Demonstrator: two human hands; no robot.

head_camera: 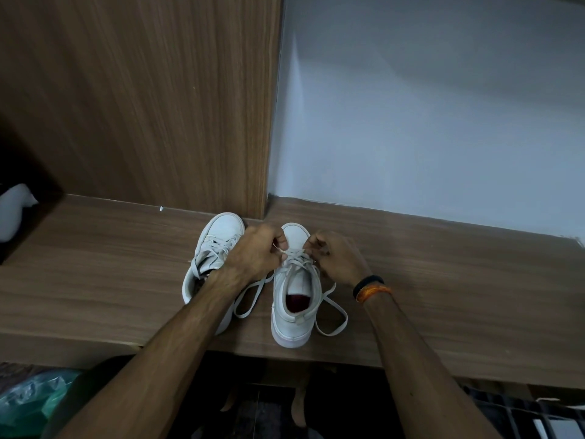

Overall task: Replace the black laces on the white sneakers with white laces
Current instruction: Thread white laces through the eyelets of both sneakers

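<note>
Two white sneakers stand side by side on a wooden shelf [443,280], toes pointing away from me. The right sneaker [292,315] carries a white lace [332,312] whose loose ends loop onto the shelf on both sides. My left hand [258,251] pinches the lace at the lower eyelets, and my right hand [337,258] pinches it on the other side of the same shoe. The left sneaker [218,236] is laced in white too, and my left forearm hides part of it. No black lace is in sight.
A wooden panel [142,106] rises behind the left sneaker, and a pale wall [427,106] stands behind the right one. A white object [14,210] sits at the far left. A green plastic bag [28,403] lies below the shelf edge. My bare feet [297,407] show beneath.
</note>
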